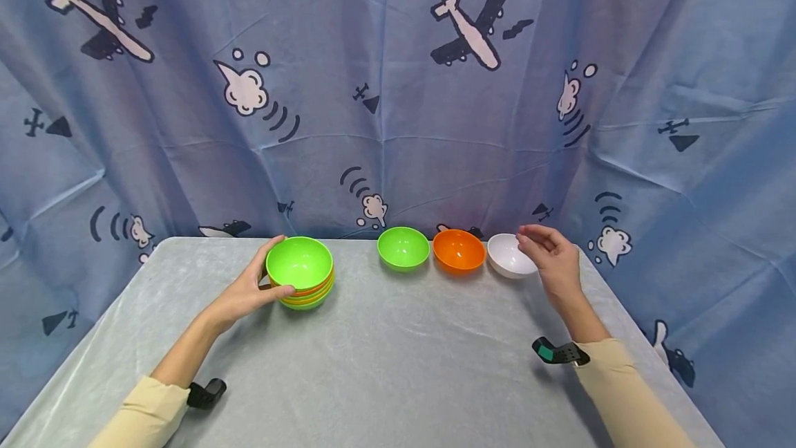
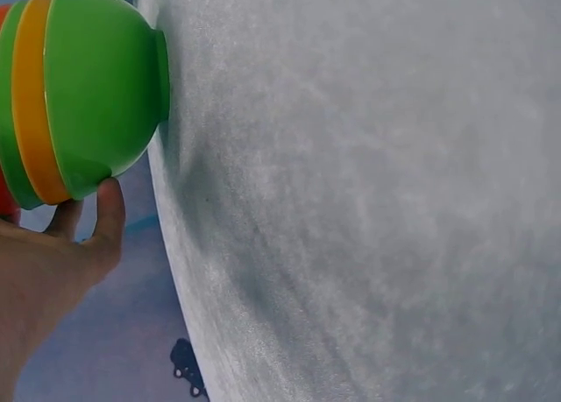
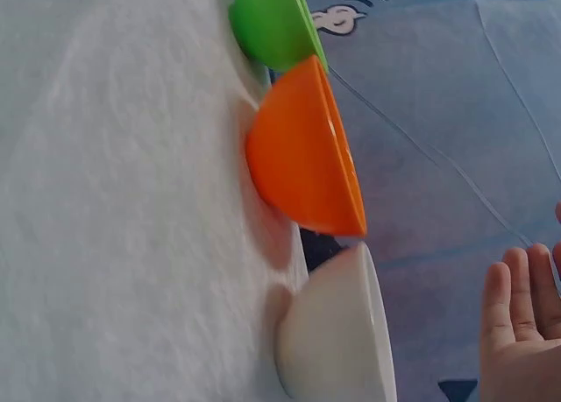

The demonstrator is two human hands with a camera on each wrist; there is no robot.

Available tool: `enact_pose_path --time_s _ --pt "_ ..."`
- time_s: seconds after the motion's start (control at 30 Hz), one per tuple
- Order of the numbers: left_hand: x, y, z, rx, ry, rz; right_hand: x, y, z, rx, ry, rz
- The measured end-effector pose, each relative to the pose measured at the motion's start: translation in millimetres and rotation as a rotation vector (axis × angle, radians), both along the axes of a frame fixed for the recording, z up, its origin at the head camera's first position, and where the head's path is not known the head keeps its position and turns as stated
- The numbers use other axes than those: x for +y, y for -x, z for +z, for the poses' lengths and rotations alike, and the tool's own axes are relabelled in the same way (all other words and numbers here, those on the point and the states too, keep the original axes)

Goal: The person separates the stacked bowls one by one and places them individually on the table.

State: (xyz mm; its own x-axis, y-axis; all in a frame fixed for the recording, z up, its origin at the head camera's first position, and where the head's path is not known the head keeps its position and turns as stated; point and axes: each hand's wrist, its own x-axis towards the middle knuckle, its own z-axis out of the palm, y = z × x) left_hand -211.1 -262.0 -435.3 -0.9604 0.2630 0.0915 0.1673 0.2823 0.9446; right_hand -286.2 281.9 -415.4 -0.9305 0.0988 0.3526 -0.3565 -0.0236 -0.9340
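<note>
At the left of the table in the head view stands a stack of nested bowls (image 1: 300, 265), a green one on top, with orange, yellow and green bowls beneath. My left hand (image 1: 242, 292) grips its left side, thumb across the front and fingers behind. The left wrist view shows the bottom green bowl (image 2: 101, 87) standing on the table. To the right, a white bowl (image 1: 506, 258) sits beside my right hand (image 1: 555, 265), which hovers above its right rim. The right wrist view has the fingers (image 3: 521, 292) loosely extended, holding nothing and apart from the white bowl (image 3: 337, 332).
A single green bowl (image 1: 403, 249) and an orange bowl (image 1: 459, 252) stand in a row left of the white one, along the back edge. The grey cloth-covered table (image 1: 385, 365) ends at a blue curtain (image 1: 323, 88) printed with planes.
</note>
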Motion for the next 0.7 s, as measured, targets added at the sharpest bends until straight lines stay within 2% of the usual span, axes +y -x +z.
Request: enact_pose_path --time_s 0.17,0.3,0.47,0.7 --pt "-0.2 0.1 0.2 0.003 -0.006 -0.001 -15.3 2.2 -4.4 -0.001 -0.084 0.017" --pt "-0.3 0.2 0.2 0.0 -0.005 0.002 -29.0 4.2 -8.2 0.004 -0.134 0.064" --pt "0.0 0.5 0.1 -0.003 -0.001 0.003 -46.4 5.8 -11.5 0.002 -0.132 0.127" --pt "-0.5 -1.0 0.9 -0.007 0.004 0.011 -73.7 6.3 -7.9 -0.015 -0.121 0.22"
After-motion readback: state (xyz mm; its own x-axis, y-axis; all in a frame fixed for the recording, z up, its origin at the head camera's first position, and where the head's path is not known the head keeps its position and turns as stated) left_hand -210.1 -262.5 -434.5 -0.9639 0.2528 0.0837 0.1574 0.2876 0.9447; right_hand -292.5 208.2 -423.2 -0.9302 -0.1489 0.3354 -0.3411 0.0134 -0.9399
